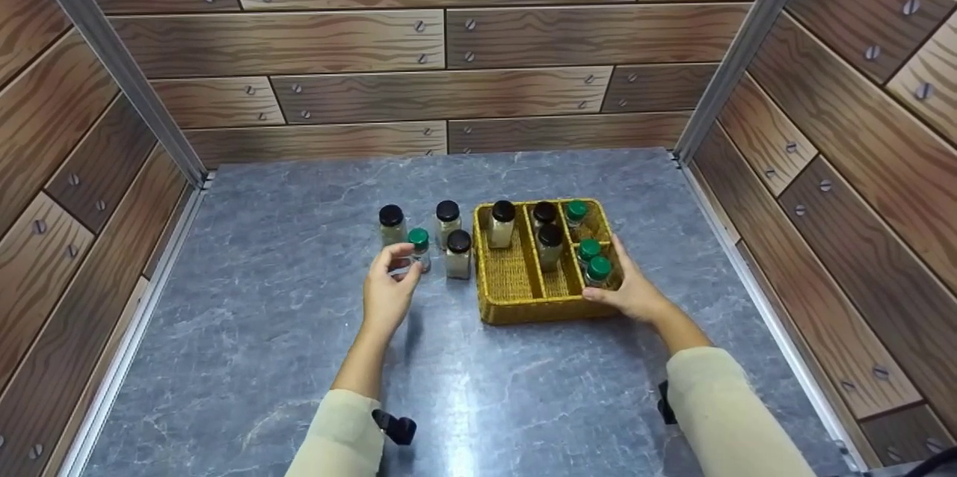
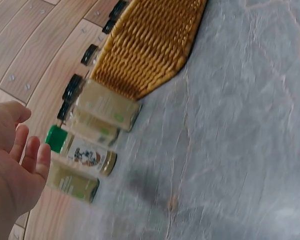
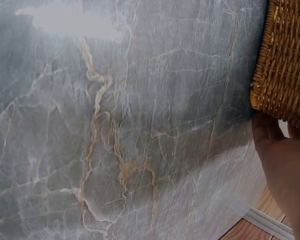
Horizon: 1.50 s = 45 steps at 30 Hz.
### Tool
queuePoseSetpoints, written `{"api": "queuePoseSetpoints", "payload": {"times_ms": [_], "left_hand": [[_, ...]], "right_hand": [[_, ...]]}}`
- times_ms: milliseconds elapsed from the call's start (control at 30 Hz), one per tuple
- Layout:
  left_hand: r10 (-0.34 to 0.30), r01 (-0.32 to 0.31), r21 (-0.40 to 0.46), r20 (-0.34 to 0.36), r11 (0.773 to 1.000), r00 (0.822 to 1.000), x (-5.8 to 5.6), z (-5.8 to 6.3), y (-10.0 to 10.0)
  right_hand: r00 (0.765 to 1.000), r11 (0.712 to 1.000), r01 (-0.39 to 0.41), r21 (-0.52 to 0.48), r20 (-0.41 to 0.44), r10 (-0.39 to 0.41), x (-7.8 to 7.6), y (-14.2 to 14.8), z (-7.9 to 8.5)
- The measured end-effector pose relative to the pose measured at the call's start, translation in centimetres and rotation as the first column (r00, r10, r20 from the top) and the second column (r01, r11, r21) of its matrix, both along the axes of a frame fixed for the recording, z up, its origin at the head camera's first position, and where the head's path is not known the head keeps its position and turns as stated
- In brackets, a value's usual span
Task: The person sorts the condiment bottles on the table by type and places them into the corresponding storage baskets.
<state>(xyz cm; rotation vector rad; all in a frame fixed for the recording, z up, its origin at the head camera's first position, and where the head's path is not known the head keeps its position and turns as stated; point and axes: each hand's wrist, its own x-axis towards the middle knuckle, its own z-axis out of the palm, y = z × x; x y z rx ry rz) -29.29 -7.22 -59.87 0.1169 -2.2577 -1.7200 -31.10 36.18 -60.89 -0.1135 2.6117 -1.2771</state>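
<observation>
My left hand (image 1: 388,296) is beside a small glass spice jar with a green cap (image 1: 419,240), thumb and fingers parted around it. In the left wrist view a gap shows between those fingers and the labelled green-capped jar (image 2: 85,156). My right hand (image 1: 637,293) grips the front right corner of a yellow-brown woven basket (image 1: 538,310), thumb at the front rim and fingers along the right side. The right wrist view has that hand (image 3: 285,160) at the basket's wicker corner (image 3: 285,65).
Black-capped jars (image 1: 458,256) stand around the green-capped one, left of the basket. Inside the basket, one black-capped jar (image 1: 502,224) is in the left compartment, two in the middle; green-capped jars (image 1: 598,269) occupy the right compartments. Wood-patterned walls (image 1: 359,39) surround the grey marbled table (image 1: 284,357).
</observation>
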Motion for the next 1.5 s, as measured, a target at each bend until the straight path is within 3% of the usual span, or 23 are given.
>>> {"api": "queuePoseSetpoints", "payload": {"times_ms": [200, 433, 633, 900, 1100, 1367, 1500], "left_hand": [[-0.005, 0.005, -0.011, 0.012, 1.0, 1.0, -1.3, -0.1, -1.0], [-0.053, 0.055, -0.072, 0.024, 0.996, 0.998, -3.4, 0.4, -1.8], [-0.081, 0.093, -0.14, 0.087, 0.986, 0.993, -4.6, 0.9, -2.1], [-0.136, 0.175, -0.318, 0.141, 0.932, 0.981, -5.7, 1.4, -2.2], [-0.174, 0.237, -0.398, 0.187, 0.886, 0.967, -6.1, 1.6, -1.9], [-0.189, 0.266, -0.446, 0.21, 0.855, 0.959, -6.7, 1.8, -1.9], [-0.219, 0.301, -0.425, 0.232, 0.853, 0.948, -7.1, 2.1, -2.1]], "right_hand": [[1.0, 1.0, -0.009, -0.001, -0.014, 0.009, 0.0, 0.0, -0.2], [1.0, 0.999, -0.013, -0.031, 0.001, 0.013, 0.1, 0.1, 0.1], [1.0, 1.0, -0.014, -0.002, 0.013, 0.014, 0.0, 0.1, 0.2], [1.0, 1.0, -0.005, -0.009, 0.002, 0.005, 0.2, 0.0, 0.2], [1.0, 0.999, -0.008, -0.032, 0.001, 0.008, 0.2, 0.0, 0.1], [1.0, 0.999, -0.004, -0.051, -0.003, 0.003, 0.2, 0.0, 0.0], [1.0, 1.0, -0.004, -0.027, -0.014, 0.004, 0.1, 0.1, 0.0]]}}
